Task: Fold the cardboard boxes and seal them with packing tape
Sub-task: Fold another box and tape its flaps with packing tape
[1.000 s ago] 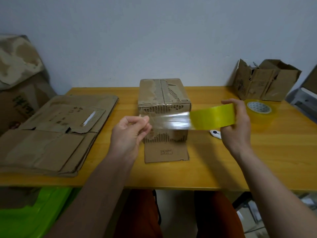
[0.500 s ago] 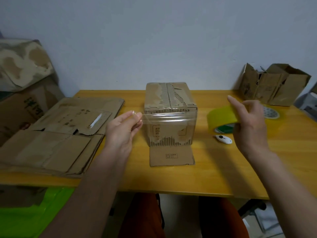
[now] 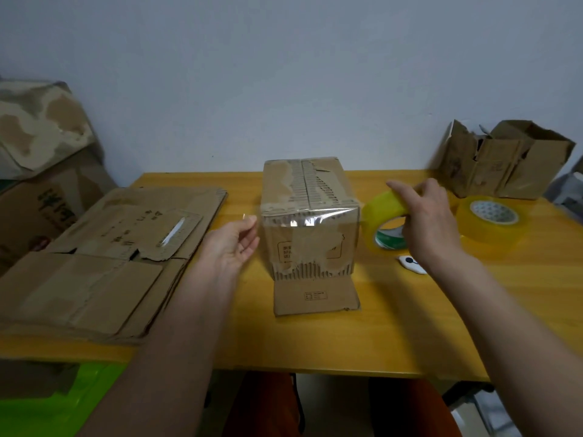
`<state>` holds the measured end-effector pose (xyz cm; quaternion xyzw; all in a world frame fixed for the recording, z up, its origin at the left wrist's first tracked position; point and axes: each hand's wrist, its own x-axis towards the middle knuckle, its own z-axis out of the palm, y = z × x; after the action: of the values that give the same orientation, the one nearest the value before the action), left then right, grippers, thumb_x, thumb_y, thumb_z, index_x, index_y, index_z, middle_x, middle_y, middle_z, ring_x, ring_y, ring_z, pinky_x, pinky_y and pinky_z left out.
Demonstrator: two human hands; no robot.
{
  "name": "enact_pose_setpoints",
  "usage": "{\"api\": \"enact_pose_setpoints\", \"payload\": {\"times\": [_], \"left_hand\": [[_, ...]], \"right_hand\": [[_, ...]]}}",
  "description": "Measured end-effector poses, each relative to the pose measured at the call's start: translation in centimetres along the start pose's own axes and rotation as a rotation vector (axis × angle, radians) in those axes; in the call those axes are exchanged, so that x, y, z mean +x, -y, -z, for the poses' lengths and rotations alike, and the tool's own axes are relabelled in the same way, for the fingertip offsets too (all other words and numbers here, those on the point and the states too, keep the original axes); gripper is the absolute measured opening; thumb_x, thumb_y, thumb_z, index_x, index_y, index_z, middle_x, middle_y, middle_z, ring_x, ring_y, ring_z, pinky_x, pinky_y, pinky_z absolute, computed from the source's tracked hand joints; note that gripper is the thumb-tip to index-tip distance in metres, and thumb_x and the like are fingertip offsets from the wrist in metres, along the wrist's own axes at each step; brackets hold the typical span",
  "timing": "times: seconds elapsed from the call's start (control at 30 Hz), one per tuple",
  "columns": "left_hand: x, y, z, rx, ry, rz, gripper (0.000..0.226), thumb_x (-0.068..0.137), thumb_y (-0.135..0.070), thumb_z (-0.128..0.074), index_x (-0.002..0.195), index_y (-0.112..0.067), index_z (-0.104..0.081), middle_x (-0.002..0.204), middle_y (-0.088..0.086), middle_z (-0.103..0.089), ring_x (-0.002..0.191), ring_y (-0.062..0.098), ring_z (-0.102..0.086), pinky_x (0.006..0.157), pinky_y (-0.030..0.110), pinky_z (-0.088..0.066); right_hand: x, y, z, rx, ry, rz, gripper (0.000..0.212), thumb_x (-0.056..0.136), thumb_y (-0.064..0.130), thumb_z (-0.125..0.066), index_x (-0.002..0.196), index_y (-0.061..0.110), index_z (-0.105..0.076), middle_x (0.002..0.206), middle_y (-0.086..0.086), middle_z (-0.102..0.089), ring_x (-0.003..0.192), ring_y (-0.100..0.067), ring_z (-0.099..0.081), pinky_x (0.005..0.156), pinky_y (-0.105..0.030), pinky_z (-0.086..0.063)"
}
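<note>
On the yellow table point(image 3: 410, 326) the folded cardboard box point(image 3: 310, 222) stands between both hands. A stretched tape strip point(image 3: 303, 220) runs left to right across its near top edge. The right hand point(image 3: 426, 222) grips the yellow tape roll point(image 3: 383, 223) just right of the box; the left hand point(image 3: 232, 247) pinches the strip's free end beside the left face.

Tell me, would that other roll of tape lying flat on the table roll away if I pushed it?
Probably not: the spare tape roll lies flat on the table, so a push would likely slide it. It is round, so stood on edge it could roll off. It looks thick and fully wound, so perhaps heavy for its size.
</note>
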<state>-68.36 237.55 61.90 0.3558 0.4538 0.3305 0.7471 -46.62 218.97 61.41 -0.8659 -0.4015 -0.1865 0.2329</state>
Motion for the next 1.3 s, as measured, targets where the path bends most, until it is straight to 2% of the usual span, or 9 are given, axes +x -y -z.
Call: {"api": "enact_pose_setpoints", "payload": {"times": [0.3, 0.4, 0.57, 0.83, 0.9, 0.97, 1.07, 1.2, 1.3], "left_hand": [[0.6, 0.8, -0.4, 0.184, 0.073, 0.009, 0.005, 0.091, -0.018, -0.062, 0.087, -0.017, -0.062, 0.073, -0.005, -0.057, 0.063, 0.007, -0.046, 0.056, 0.022, -0.042], [0.5, 0.8, -0.6, 0.245, 0.032, -0.007, 0.009, 0.092, -0.024, -0.063, 0.099, -0.019, -0.062, 0.087, -0.002, -0.056, 0.075, 0.01, -0.049, 0.059, 0.025, -0.046], [0.6, 2.3, -0.4, 0.091, 0.039, 0.197, 0.056, 0.082, -0.035, -0.072, 0.128, -0.008, -0.054, 0.129, 0.009, -0.055, 0.121, 0.025, -0.051, 0.089, 0.037, -0.047], [0.9, 3.4, -0.4, 0.267, 0.05, 0.224, 0.053, 0.094, -0.044, -0.056, 0.132, -0.008, -0.052, 0.133, 0.01, -0.055, 0.125, 0.026, -0.05, 0.104, 0.04, -0.042], [0.9, 3.2, -0.2, 0.445, -0.076, 0.036, 0.042, 0.097, -0.035, -0.055, 0.128, -0.006, -0.055, 0.116, 0.01, -0.056, 0.11, 0.026, -0.056, 0.092, 0.035, -0.048], [1.0, 2.6, 0.1, 0.611, -0.303, -0.457, 0.025, 0.099, -0.014, -0.048, 0.121, -0.009, -0.059, 0.117, 0.006, -0.056, 0.104, 0.02, -0.054, 0.085, 0.028, -0.044], [-0.4, 1.5, -1.0, 0.998, -0.155, -1.153, 0.03, 0.099, -0.011, -0.043, 0.122, -0.015, -0.061, 0.127, 0.0, -0.059, 0.117, 0.015, -0.051, 0.098, 0.027, -0.038], [-0.9, 0.2, -3.7, 1.7, -0.033, -1.103, 0.048, 0.102, -0.048, -0.021, 0.128, -0.028, -0.057, 0.129, -0.003, -0.06, 0.123, 0.018, -0.05, 0.116, 0.044, -0.019], [-0.9, -1.1, -5.5, 1.902, -0.02, -0.92, 0.067, 0.096, -0.062, -0.009, 0.125, -0.028, -0.06, 0.13, 0.005, -0.06, 0.129, 0.024, -0.047, 0.12, 0.051, -0.004]], "right_hand": [[-0.5, 0.0, -0.6, 0.057, 0.007, -0.017, 0.075, 0.079, -0.019, -0.052, 0.14, 0.022, -0.045, 0.115, -0.018, -0.043, 0.108, -0.035, -0.039, 0.085, -0.041, -0.039], [-0.6, 0.2, -0.5, 0.065, 0.007, -0.042, 0.071, 0.08, -0.018, -0.052, 0.139, 0.02, -0.046, 0.116, -0.019, -0.043, 0.11, -0.036, -0.038, 0.086, -0.043, -0.039], [-0.8, 0.5, -0.4, 0.061, 0.015, -0.066, 0.071, 0.08, -0.017, -0.052, 0.139, 0.022, -0.045, 0.117, -0.018, -0.042, 0.111, -0.035, -0.038, 0.087, -0.044, -0.041], [-1.2, 1.1, 0.1, 0.043, 0.043, -0.082, 0.069, 0.082, -0.015, -0.053, 0.14, 0.021, -0.044, 0.116, -0.019, -0.042, 0.108, -0.036, -0.038, 0.084, -0.043, -0.041], [-1.3, 1.2, 0.3, 0.048, 0.053, -0.078, 0.069, 0.082, -0.016, -0.052, 0.14, 0.021, -0.043, 0.116, -0.019, -0.042, 0.108, -0.035, -0.038, 0.084, -0.042, -0.04], [-1.4, 1.4, 0.3, 0.05, 0.072, -0.063, 0.07, 0.082, -0.016, -0.051, 0.141, 0.021, -0.042, 0.116, -0.018, -0.042, 0.108, -0.034, -0.038, 0.084, -0.039, -0.038], [-1.6, 2.3, 0.3, 0.1, 0.109, -0.023, 0.073, 0.082, -0.015, -0.049, 0.143, 0.023, -0.038, 0.117, -0.015, -0.044, 0.108, -0.03, -0.038, 0.083, -0.033, -0.033], [-1.9, 3.4, 0.5, 0.268, 0.223, 0.057, 0.073, 0.083, -0.005, -0.055, 0.144, 0.028, -0.034, 0.125, -0.006, -0.046, 0.114, -0.023, -0.04, 0.089, -0.029, -0.033], [-1.9, 4.1, 1.6, 0.62, 0.427, 0.083, 0.068, 0.081, 0.018, -0.073, 0.139, 0.032, -0.041, 0.135, 0.007, -0.046, 0.122, -0.012, -0.044, 0.098, -0.028, -0.041]]}}
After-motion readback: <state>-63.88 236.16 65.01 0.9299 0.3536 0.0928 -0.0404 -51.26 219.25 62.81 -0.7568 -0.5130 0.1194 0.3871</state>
